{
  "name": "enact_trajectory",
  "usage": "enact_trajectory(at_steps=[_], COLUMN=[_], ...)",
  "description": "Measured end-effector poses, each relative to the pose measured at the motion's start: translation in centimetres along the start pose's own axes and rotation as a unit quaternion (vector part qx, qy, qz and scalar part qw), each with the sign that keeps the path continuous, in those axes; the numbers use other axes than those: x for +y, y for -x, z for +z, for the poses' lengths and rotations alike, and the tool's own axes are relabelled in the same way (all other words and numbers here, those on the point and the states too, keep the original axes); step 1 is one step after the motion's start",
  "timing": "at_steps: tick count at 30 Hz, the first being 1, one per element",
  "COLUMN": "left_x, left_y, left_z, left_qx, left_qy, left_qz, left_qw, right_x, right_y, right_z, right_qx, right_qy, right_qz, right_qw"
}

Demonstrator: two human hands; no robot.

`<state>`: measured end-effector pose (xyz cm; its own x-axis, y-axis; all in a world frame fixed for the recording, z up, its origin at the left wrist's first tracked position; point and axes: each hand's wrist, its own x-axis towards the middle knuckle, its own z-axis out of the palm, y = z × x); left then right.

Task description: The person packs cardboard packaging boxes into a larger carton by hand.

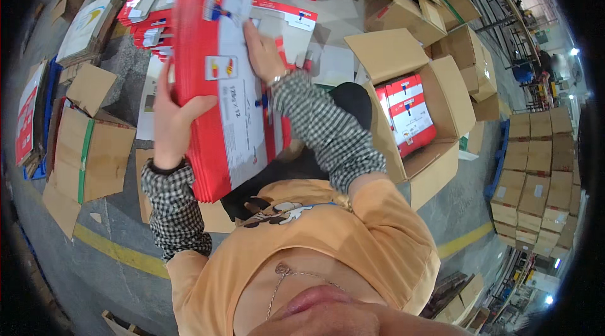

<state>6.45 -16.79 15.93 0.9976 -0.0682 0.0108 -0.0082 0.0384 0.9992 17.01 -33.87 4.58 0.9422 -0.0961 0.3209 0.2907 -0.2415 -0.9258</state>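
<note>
Head view: left hand (pixel 169 115) is gripping the stack of red flat cartons (pixel 217 77), right hand (pixel 265 52) pressing flat on top; edges are best squared before the open box (pixel 435 140) on the right.

Glossy red-and-white printed card stack (pixel 217 84); matt brown corrugated carton (pixel 416 115); floor (pixel 75 260) perhaps rough concrete.

I am seeing a stack of flat cartons (pixel 217 84) showing red with white panels and small blue and yellow marks. My sleeves (pixel 324 128) are showing a black-and-white check, under an orange top (pixel 353 241). The open box (pixel 435 115) is looking plain brown, holding red-and-white packs (pixel 406 112). A yellow line (pixel 113 251) is crossing the grey floor (pixel 69 273).
</note>
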Motion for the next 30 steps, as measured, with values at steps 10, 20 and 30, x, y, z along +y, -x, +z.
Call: enact_trajectory(at_steps=[10, 20, 30], left_x=[-10.5, -11.4, -10.7], left_y=[-1.3, 0.0, 0.6], left_z=[4.7, 5.8, 6.2], left_qx=[-0.056, -0.121, -0.119], left_qy=[-0.336, -0.249, -0.199], left_qz=[-0.082, -0.031, -0.070], left_qw=[0.937, 0.960, 0.970], right_x=[12.9, 2.2, 1.5], right_y=[9.2, 10.4, 11.5], right_z=[0.9, -5.5, -9.9], right_qx=[0.031, -0.018, -0.118], right_qy=[-0.200, -0.289, -0.180], right_qz=[0.349, 0.204, 0.256], right_qw=[0.915, 0.935, 0.942])
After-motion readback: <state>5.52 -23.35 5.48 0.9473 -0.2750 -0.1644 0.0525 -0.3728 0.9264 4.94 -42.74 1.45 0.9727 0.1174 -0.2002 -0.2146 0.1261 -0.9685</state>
